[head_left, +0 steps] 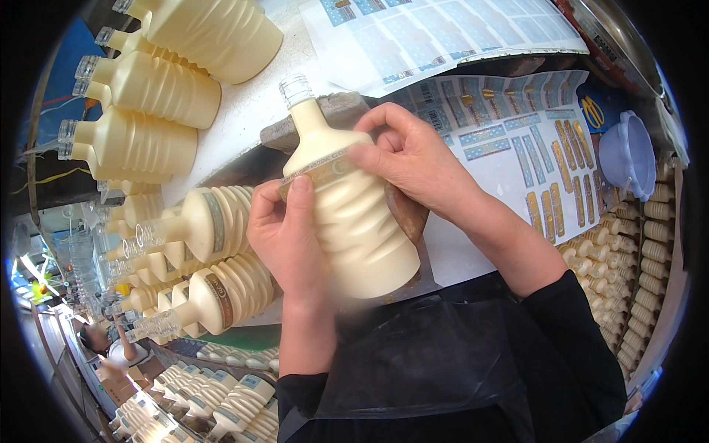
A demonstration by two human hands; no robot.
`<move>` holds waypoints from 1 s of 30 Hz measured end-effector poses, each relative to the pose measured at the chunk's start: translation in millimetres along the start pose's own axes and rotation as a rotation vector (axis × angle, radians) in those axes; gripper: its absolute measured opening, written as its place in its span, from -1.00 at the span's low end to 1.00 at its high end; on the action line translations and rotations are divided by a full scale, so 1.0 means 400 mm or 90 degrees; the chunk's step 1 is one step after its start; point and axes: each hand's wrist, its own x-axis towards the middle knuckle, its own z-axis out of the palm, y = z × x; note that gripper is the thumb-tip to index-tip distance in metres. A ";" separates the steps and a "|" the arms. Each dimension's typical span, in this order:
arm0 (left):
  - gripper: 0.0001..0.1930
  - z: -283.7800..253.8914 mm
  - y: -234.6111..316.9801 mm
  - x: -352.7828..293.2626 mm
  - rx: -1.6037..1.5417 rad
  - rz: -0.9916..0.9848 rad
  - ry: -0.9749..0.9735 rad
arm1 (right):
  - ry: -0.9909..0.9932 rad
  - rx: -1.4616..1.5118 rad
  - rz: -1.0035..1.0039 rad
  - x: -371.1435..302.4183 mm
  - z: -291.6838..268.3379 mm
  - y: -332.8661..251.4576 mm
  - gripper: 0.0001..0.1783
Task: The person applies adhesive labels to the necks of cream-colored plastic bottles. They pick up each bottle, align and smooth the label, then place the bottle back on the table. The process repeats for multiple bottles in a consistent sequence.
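Observation:
A cream bottle with a clear ridged neck and wavy grooves leans before me, neck pointing away. Across its shoulder runs a narrow label strip with gold and light print. My left hand is closed at the strip's left end, thumb pressed to the bottle. At the other end, my right hand pinches with its thumb on the strip, fingers curled. Behind the bottle are a grey stone-like block and a brown piece, partly hidden.
Cream bottles are stacked at the left, some labelled. A label sheet with blue and gold strips lies at right, another beyond it. Farther right are a lavender bucket and yellow-handled scissors. Another person is at lower left.

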 end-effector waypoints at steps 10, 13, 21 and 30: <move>-0.92 0.004 0.003 -0.001 -0.008 -0.005 -0.002 | 0.003 -0.021 -0.006 -0.001 0.000 -0.004 -0.69; -0.92 0.003 0.003 -0.001 -0.002 -0.005 0.000 | 0.002 -0.063 -0.008 0.000 -0.002 -0.010 -0.60; -0.92 0.004 0.004 -0.002 -0.002 -0.009 0.004 | -0.003 -0.288 -0.040 -0.006 -0.008 -0.047 -0.44; -0.92 0.002 0.002 -0.001 0.001 0.001 -0.002 | -0.038 -0.104 -0.020 -0.001 -0.017 -0.016 -0.53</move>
